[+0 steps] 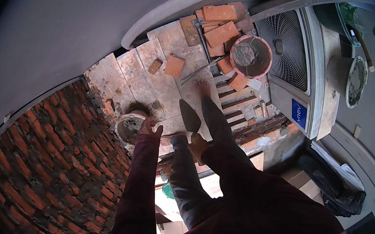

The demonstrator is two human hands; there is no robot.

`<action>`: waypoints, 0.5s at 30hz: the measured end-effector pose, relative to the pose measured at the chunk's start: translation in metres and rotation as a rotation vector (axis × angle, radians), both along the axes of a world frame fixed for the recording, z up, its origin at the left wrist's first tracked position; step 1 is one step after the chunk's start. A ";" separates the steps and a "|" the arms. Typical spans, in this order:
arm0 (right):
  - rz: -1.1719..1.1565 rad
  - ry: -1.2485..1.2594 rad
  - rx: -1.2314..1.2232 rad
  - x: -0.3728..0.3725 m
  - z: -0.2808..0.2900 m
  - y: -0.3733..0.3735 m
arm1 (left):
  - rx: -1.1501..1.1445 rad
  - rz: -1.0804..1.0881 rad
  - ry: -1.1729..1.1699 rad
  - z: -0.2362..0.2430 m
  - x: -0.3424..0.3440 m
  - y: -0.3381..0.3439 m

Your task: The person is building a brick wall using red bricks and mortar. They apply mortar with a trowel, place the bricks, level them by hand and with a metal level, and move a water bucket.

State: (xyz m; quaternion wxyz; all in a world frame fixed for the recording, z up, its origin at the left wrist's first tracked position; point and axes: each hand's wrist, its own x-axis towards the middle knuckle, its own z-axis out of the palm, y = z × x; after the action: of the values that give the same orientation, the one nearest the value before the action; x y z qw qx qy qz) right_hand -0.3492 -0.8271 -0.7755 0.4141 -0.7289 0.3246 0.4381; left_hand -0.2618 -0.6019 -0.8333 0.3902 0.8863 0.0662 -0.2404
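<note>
My right hand is closed round the handle of a trowel. Its pointed, dark grey blade is tilted away from me above the boards. My left hand is at the right side of a round mortar bucket, with thumb and fingers apart. The fingers are by the bucket's rim; whether they touch it I cannot tell. Grey mortar lines the inside of that bucket, which stands beside the brick wall.
Loose bricks are piled at the back beside a reddish bucket with grey mortar inside. Two brick pieces lie on the mortar-stained boards. On the right stand an air-conditioner unit and a white bucket. Slatted gaps lie beside my foot.
</note>
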 end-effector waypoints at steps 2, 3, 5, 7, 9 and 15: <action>-0.141 0.033 0.099 -0.028 -0.036 0.000 | 0.030 -0.323 -0.096 -0.011 0.103 -0.087; -0.148 0.007 0.126 -0.042 -0.052 0.001 | 0.053 -0.390 -0.162 -0.027 0.135 -0.128; -0.033 -0.227 0.080 -0.060 -0.070 -0.004 | -0.003 -0.453 -0.170 -0.076 0.184 -0.210; -0.593 0.353 0.402 -0.006 -0.036 -0.030 | 0.082 -0.594 -0.146 -0.129 0.217 -0.282; -0.696 0.341 0.373 0.009 -0.031 -0.037 | 0.205 -0.668 -0.065 -0.163 0.236 -0.346; -0.844 0.380 0.496 0.044 -0.023 -0.053 | 0.508 -0.633 -0.385 -0.270 0.262 -0.421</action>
State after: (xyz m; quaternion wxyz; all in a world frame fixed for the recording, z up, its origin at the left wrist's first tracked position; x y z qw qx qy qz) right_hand -0.3048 -0.8801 -0.7986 0.6487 -0.3224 0.5458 0.4212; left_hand 0.0005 -1.0230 -1.1033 0.0725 0.9593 -0.2250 -0.1547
